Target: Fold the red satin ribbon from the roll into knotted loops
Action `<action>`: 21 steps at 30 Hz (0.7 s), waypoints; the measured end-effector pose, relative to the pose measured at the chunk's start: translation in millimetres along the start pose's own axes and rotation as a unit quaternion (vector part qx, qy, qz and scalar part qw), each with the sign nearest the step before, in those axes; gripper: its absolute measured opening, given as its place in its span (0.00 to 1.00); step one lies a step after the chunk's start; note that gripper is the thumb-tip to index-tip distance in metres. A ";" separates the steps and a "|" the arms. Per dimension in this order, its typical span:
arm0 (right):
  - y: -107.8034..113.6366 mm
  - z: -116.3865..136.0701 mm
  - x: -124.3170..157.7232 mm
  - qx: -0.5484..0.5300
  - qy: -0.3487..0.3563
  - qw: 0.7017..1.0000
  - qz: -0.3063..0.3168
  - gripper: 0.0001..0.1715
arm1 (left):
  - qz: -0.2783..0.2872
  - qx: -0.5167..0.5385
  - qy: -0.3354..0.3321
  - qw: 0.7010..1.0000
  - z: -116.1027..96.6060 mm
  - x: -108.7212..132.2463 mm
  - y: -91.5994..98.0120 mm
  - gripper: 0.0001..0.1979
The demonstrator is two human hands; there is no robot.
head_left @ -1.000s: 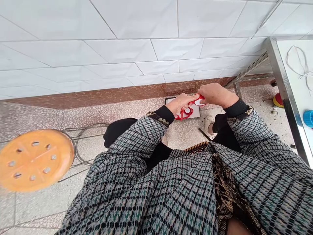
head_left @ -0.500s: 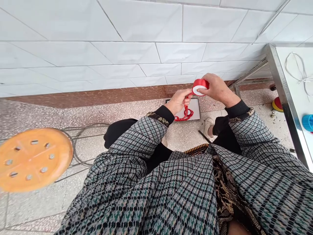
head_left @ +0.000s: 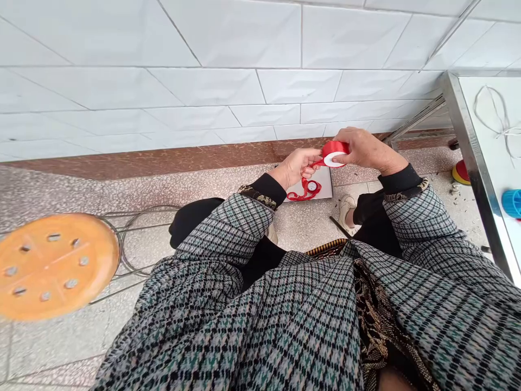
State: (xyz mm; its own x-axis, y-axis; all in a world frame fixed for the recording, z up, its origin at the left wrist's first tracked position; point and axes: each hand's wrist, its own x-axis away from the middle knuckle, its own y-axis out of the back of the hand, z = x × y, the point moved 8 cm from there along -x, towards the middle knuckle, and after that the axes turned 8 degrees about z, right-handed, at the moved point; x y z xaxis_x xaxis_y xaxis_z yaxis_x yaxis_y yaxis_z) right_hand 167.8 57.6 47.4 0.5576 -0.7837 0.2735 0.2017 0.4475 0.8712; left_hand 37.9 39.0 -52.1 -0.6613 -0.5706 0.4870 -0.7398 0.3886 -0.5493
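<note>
Above the white tray (head_left: 326, 183), your left hand (head_left: 298, 164) is pinching the red ribbon (head_left: 317, 163) with its fingers. Above the tray's right end, your right hand (head_left: 363, 147) grips the ribbon roll (head_left: 336, 147) between thumb and fingers. On the tray lie red loops (head_left: 300, 197). Behind it is the tiled wall (head_left: 260, 89).

Free floor (head_left: 303, 225) just nearside of tray (head_left: 326, 187), btwn shoe (head_left: 345, 207) & L knee (head_left: 197, 220); more room L of tray, along tiled wall (head_left: 279, 87). Blocked: wall beyond tray, metal table frame (head_left: 469, 136) well off R, & approx. over tray's far edge, L hand (head_left: 298, 165), R hand (head_left: 361, 146) w/ ribbon roll (head_left: 336, 148).
</note>
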 end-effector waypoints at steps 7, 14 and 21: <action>9.5 -6.7 8.7 -0.135 -0.003 0.991 -0.021 0.12 | 0.005 -0.064 -0.010 0.998 -2.6 0.2 0.0 0.21; 12.9 -18.5 6.4 -0.186 -0.020 0.979 -0.077 0.16 | -0.037 -0.065 -0.050 0.996 -8.1 0.6 3.9 0.18; 16.9 -23.2 5.5 -0.319 0.021 0.941 -0.112 0.34 | -0.011 -0.029 -0.008 0.999 -2.2 2.0 -3.4 0.20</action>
State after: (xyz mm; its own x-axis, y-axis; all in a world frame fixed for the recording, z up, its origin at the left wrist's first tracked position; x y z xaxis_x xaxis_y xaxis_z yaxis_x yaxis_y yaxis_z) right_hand 193.0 70.8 54.2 0.4731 -0.8770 0.0842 0.7519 0.4518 0.4801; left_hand 38.8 38.1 -47.7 -0.6438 -0.5908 0.4863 -0.7598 0.4179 -0.4980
